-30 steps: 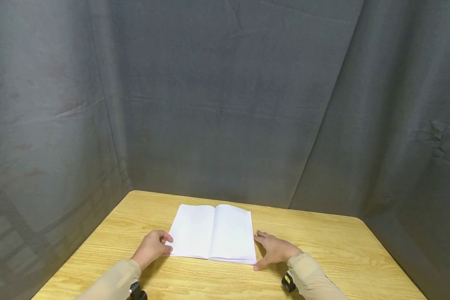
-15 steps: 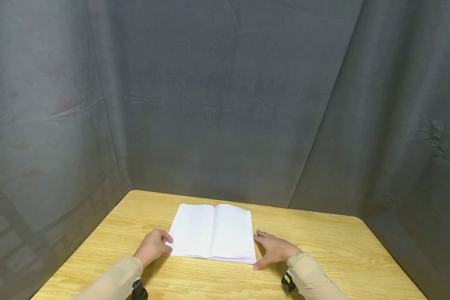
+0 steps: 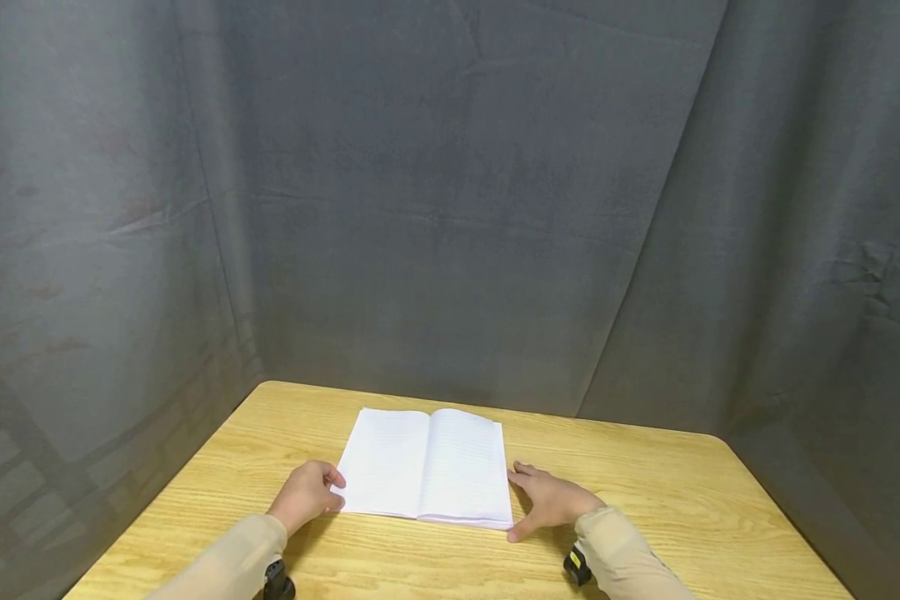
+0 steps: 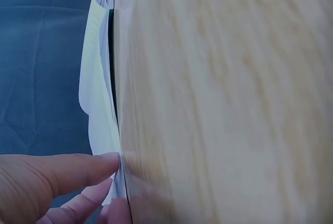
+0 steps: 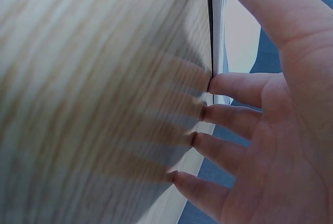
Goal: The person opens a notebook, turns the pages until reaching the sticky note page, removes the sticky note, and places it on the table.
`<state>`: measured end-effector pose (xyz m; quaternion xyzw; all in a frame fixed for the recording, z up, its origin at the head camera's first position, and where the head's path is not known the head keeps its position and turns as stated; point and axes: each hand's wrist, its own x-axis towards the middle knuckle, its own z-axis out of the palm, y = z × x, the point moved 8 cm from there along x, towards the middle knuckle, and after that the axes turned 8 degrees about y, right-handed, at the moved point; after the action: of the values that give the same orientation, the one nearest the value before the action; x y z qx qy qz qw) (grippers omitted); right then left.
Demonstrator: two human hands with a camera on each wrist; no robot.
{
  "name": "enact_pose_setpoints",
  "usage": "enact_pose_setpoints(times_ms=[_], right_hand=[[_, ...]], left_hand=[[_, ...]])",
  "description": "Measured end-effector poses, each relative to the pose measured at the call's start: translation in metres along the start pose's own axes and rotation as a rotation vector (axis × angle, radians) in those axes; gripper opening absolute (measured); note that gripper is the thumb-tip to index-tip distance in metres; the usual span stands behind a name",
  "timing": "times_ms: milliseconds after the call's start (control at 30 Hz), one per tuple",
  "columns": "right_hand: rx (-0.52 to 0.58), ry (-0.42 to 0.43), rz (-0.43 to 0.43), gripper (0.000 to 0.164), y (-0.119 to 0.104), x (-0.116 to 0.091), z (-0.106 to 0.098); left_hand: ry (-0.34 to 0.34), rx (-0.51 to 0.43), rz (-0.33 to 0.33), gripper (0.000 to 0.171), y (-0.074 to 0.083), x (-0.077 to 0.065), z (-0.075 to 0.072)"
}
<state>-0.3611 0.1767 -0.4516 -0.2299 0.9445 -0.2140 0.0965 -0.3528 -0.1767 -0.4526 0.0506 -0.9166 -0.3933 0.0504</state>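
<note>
An open notebook (image 3: 465, 467) with pale ruled pages lies flat on the wooden table, its spine pointing away from me. At its near left corner, my left hand (image 3: 305, 495) holds the edge between curved fingers and thumb. The left wrist view shows the thumb (image 4: 78, 172) at the page edge, with white paper between it and the fingers behind. My right hand (image 3: 551, 498) rests along the right edge, thumb at the near corner. In the right wrist view its fingers (image 5: 234, 117) are extended and spread, tips down on the tabletop and close against the dark cover edge.
The wooden table (image 3: 645, 475) has rounded far corners. Grey curtains (image 3: 435, 208) hang behind it and along both sides. Bare tabletop shows around the notebook, with more to its right. Both forearms reach in from the near edge, a dark device strapped at each wrist.
</note>
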Motion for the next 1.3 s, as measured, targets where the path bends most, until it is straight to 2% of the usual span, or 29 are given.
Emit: enact_pose_setpoints(times_ms=[667, 1300], right_hand=[[0.008, 0.002, -0.004, 0.104, 0.0001, 0.0007, 0.0007], [-0.014, 0.0, 0.013, 0.104, -0.0005, 0.0, -0.0001]], left_hand=[[-0.003, 0.033, 0.006, 0.023, -0.0028, 0.0017, -0.0015], [-0.02, 0.023, 0.012, 0.019, 0.0039, -0.0005, -0.0061]])
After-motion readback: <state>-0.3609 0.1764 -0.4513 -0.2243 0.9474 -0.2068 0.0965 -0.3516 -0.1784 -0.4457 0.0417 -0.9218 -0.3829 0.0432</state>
